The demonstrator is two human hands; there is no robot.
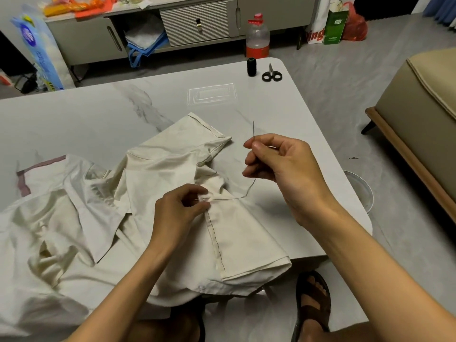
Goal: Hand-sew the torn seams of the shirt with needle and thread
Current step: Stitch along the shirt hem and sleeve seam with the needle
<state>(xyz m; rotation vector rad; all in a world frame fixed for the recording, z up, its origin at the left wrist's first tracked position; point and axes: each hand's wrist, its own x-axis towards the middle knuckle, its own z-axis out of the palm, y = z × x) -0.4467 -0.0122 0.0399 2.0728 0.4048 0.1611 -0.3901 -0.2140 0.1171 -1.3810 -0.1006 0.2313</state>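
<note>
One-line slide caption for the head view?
Right hand holds the needle up, thread trailing to the shirt seam pinched by the left hand.

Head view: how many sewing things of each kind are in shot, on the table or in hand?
shirt: 1
needle: 1
thread spool: 1
scissors: 1
Total: 4

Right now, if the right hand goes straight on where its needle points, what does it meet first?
Likely the black thread spool past bare table; the height of the right hand is unclear.
</note>
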